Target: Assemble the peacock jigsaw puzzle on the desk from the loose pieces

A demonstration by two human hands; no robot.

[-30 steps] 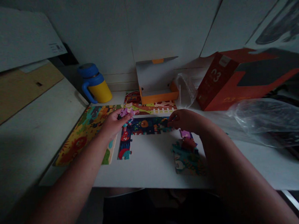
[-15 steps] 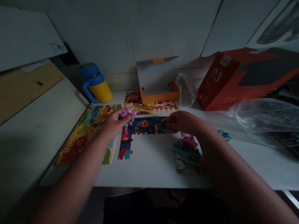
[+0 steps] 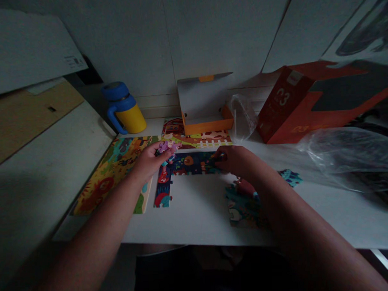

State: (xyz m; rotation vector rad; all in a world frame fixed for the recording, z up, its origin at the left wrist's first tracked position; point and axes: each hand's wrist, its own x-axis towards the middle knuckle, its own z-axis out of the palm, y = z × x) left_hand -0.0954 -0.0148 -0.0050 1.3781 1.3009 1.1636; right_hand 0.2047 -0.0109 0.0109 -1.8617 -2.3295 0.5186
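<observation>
My left hand [image 3: 154, 158] is closed around a few purple puzzle pieces [image 3: 168, 146], held above the corner of a partly joined dark blue puzzle [image 3: 188, 163]. That puzzle forms a strip across the table, with a leg [image 3: 163, 192] running down its left side. At the strip's right end, my right hand [image 3: 231, 159] has its fingers pinched on a puzzle piece, mostly hidden by the fingers. Below my right wrist lie loose teal and red puzzle pieces [image 3: 240, 203], partly covered by the forearm. More teal pieces [image 3: 290, 177] rest right of that arm.
A yellow jungle puzzle [image 3: 117, 166] lies at left, and a farm puzzle [image 3: 213, 139] behind. Along the back stand a blue and yellow mug [image 3: 128, 112], an open orange-edged box [image 3: 209, 127] and a red box [image 3: 282, 107]. Clear plastic wrap [image 3: 348, 151] lies at right.
My right hand has shifted very slightly at the strip's end, and its forearm now covers more of the loose pieces below while uncovering more teal pieces at right. My left hand stays nearly still.
</observation>
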